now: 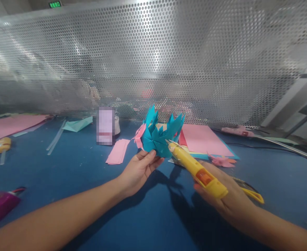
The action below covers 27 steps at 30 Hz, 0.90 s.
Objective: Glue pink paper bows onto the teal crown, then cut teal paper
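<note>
Teal folded paper (156, 139) with pointed petals, like a crown or flower, is held up above the blue table. My left hand (143, 165) pinches its lower edge between thumb and fingers. A pink paper piece (140, 136) sits on its left side. My right hand (218, 190) is wrapped around a yellow hot glue gun (195, 169) with an orange part on its body. The gun's nozzle points up and left, close to the right side of the teal paper. Whether the tip touches it I cannot tell.
Pink strips (118, 151) lie left of the paper, near a phone (105, 125). Coloured sheets (206, 139) and a pink paper flower (221, 160) are to the right. Clear glue sticks (56, 137) and a purple object (3, 207) lie left. A perforated metal panel (153, 62) stands behind.
</note>
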Each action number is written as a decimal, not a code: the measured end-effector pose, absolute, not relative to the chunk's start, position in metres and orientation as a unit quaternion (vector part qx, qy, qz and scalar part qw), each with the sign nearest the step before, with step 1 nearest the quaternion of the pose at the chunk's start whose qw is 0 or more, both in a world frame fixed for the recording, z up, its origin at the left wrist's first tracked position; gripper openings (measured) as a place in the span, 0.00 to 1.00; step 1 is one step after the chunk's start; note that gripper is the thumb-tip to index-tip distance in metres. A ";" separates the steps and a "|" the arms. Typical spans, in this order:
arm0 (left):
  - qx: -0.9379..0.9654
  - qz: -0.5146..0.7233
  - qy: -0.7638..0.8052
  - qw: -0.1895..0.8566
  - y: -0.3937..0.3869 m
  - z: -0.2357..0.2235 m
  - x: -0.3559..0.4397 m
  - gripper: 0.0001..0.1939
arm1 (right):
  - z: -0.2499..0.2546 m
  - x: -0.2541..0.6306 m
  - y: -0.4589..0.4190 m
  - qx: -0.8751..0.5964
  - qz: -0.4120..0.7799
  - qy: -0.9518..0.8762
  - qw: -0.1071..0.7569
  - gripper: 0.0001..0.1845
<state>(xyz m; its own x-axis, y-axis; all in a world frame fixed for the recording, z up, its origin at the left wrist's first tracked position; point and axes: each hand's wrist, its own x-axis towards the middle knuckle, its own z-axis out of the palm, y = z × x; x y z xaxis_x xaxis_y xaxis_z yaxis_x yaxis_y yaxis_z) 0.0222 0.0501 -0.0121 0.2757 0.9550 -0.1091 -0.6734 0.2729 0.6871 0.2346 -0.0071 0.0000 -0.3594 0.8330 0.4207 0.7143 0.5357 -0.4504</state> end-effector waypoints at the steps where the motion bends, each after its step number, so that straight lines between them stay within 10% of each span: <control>1: 0.265 0.541 0.264 0.753 0.050 -0.012 0.022 0.06 | -0.001 0.235 -0.007 -0.471 0.095 -0.820 0.310 0.09; 27: 0.276 0.554 0.229 0.751 0.053 -0.016 0.022 0.04 | -0.007 0.238 -0.007 -0.439 0.051 -0.845 0.302 0.08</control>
<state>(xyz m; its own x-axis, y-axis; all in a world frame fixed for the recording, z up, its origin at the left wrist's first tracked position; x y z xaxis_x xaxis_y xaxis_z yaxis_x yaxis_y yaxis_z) 0.0217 0.0533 -0.0156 0.2817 0.9587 -0.0387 -0.7052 0.2343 0.6692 0.2376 -0.0074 -0.0075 -0.4317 0.7722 0.4662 0.7109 0.6094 -0.3511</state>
